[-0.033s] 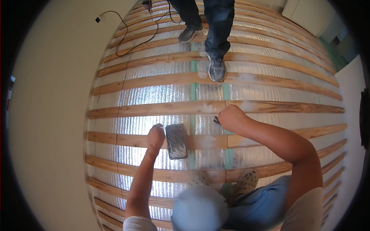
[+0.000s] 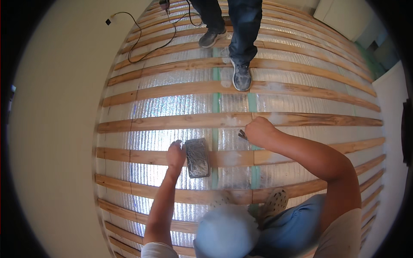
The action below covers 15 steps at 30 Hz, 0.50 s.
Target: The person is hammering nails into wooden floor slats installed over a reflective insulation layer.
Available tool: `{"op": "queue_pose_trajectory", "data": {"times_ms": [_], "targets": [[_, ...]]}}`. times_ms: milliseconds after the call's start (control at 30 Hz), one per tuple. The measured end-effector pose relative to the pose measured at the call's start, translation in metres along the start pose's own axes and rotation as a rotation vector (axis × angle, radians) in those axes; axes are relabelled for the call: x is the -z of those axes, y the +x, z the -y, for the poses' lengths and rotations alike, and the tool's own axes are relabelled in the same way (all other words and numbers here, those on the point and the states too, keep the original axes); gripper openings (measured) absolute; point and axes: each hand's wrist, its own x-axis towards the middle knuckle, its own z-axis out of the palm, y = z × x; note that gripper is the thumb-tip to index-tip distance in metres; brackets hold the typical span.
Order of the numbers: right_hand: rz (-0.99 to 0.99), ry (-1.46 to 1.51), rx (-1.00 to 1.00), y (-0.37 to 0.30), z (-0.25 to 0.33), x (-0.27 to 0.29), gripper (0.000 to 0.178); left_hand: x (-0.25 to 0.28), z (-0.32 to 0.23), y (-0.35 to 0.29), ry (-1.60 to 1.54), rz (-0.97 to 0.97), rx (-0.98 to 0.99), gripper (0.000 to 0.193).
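My left hand (image 2: 175,155) is at the left side of a grey rectangular box (image 2: 198,158) of thin metal pieces, possibly nails or screws. Its fingers are curled together, and anything between them is too small to make out. The box rests across a wooden batten (image 2: 232,158) and the silver foil sheet. Further right, my right hand (image 2: 259,131) is closed round a dark metal tool (image 2: 242,135). Only the tool's short forked end sticks out on the left; the fist hides the rest. That hand is just below another batten (image 2: 180,122).
Evenly spaced battens run across the foil floor, with strips of green tape (image 2: 216,101) between them. Ahead stands another person in dark trousers and grey shoes (image 2: 242,77). A black cable (image 2: 172,38) lies at the far left by the pale wall (image 2: 60,129).
My left hand has shifted slightly right and closer to the box. My right hand and the tool have barely moved.
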Motion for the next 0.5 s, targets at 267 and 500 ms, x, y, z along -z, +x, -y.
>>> {"op": "queue_pose_trajectory", "data": {"times_ms": [267, 500], "targets": [[0.434, -0.202, 0.051, 0.004, -0.025, 0.008, 0.013, 0.000, -0.085, -0.017, -0.143, 0.043, 0.402, 0.082], [0.775, 0.110, -0.156, -0.048, -0.073, -0.017, 0.014, -0.013, -0.102, -0.019, 0.048, 0.053, 0.467, 0.102]]}}
